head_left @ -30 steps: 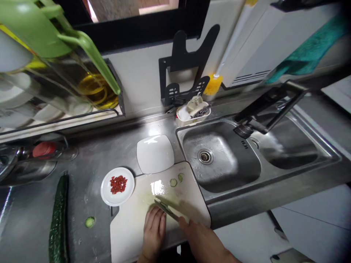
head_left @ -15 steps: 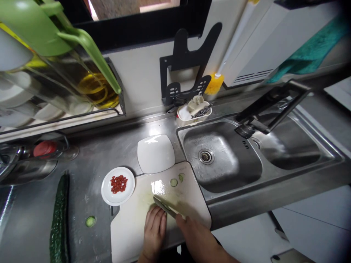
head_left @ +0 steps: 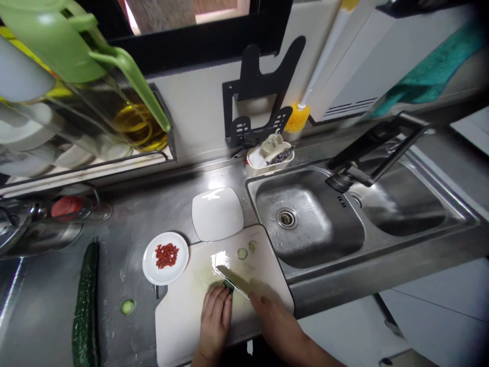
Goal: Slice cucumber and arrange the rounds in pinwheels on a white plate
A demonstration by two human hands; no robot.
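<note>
My left hand [head_left: 216, 314] is closed over a dark green piece of cucumber [head_left: 228, 286] on the white cutting board [head_left: 179, 321]; most of the piece is hidden under the fingers. Gripped in my right hand [head_left: 273, 317] is a kitchen knife [head_left: 236, 281], its blade angled up and left right beside the cucumber piece. Two thin cucumber slices [head_left: 242, 253] lie toward the far right of the board. A whole cucumber [head_left: 86, 306] rests lengthwise on the counter at the left, and a cut cucumber end [head_left: 127, 306] lies between it and the board.
A round plate of red berries [head_left: 167, 256] overlaps the board's left corner. Behind the board is a square white plate [head_left: 217, 214]. The sink [head_left: 309, 219] with its black faucet [head_left: 355, 163] lies to the right. An oil jug [head_left: 141, 122] stands on the upper-left rack.
The knife has lifted slightly and shifted right, away from my left fingers, so the dark green cucumber piece now shows. My left hand stays nearly in place.
</note>
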